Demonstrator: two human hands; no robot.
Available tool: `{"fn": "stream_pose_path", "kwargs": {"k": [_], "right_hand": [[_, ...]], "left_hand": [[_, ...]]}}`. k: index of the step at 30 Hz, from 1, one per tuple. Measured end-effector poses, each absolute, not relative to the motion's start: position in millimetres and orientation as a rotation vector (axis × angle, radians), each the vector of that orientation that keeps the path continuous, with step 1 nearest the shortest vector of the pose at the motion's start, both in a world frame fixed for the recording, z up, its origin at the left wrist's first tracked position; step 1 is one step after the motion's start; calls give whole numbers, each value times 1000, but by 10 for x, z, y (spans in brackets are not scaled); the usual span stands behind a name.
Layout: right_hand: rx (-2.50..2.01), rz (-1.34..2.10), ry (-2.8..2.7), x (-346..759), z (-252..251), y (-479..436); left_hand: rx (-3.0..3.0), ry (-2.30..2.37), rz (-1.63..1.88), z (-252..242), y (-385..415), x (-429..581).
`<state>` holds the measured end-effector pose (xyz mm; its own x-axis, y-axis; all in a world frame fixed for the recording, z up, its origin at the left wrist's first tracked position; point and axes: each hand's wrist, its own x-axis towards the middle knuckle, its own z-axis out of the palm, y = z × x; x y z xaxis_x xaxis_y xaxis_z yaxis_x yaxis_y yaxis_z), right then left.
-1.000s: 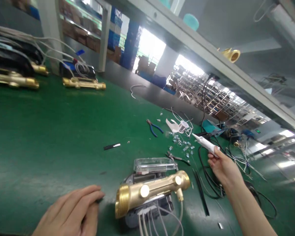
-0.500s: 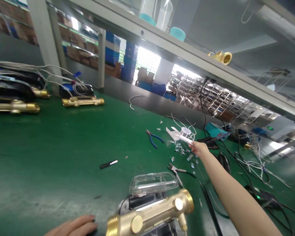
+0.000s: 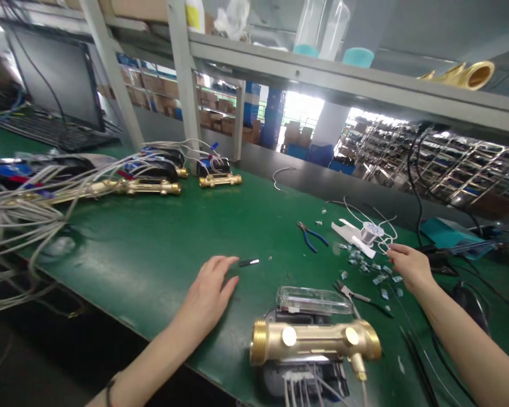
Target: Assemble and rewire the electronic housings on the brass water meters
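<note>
Head view: left of brass body (image 3: 318,340), left hand (image 3: 208,291) fingers apart; right hand (image 3: 409,268) beyond it, can't tell grip. I'd pinch black strip (image 3: 246,263) squarely.

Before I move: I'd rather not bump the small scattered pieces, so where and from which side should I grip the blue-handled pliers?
Grip the blue-handled pliers across both handles, probably from the near left with the left hand. They lie flat, handles splayed toward the near right, metal head pointing away; the small scattered pieces lie mostly to their right.
</note>
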<state>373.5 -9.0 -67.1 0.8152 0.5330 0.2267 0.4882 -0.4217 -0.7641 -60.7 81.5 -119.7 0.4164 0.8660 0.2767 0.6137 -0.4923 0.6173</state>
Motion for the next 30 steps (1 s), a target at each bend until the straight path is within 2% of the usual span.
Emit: {"fn": "stream_pose_path", "kwargs": {"k": [8, 13, 17, 21, 26, 30], "right_hand": [[-2120, 142, -970, 3066, -487, -892], [-2017, 230, -1108, 2633, -563, -1347], [-1902, 107, -1218, 2455, -660, -1583], [-1785, -82, -1435, 2414, -711, -1809], [-1790, -305, -1618, 2267, -729, -2084], [-1799, -329, -1655, 1934, -671, -2149]], "left_hand": [[2306, 1245, 636, -1179, 1283, -408], [2304, 1211, 705, -1133, 1173, -383], [2203, 1220, 805, -1043, 1059, -420], [1998, 1251, 901, -906, 790, -631], [1787, 1292, 991, -689, 76, -1010], [1534, 1290, 977, -645, -493, -1029]]}}
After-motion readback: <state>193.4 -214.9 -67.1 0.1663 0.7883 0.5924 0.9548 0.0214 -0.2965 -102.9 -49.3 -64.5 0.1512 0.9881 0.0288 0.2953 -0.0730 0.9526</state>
